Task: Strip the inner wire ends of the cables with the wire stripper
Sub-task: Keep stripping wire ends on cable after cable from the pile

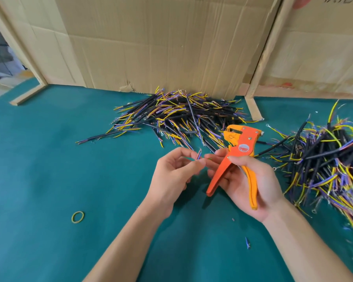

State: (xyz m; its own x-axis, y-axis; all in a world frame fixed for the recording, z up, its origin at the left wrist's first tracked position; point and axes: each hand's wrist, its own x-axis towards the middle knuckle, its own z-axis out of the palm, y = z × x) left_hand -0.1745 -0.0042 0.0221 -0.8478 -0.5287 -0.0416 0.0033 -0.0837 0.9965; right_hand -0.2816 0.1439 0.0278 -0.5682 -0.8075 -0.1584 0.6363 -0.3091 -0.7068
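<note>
My right hand [246, 181] grips the orange wire stripper [235, 157] by its handles, jaws pointing up and away from me. My left hand [171, 173] pinches the coloured inner wires of a short cable [198, 155] between thumb and fingers, just left of the stripper; the cable's black sheath is hidden in the hand. The wire ends are apart from the stripper's jaws. A pile of black cables [177, 117] with yellow, purple and blue wire ends lies behind my hands. A second, larger pile [330, 159] lies to the right.
Green table mat [49, 159] under everything. Cardboard sheets [161, 43] stand upright along the back. A yellow rubber band [77, 216] lies at the front left. Small bits of stripped insulation [247, 242] lie near my right forearm.
</note>
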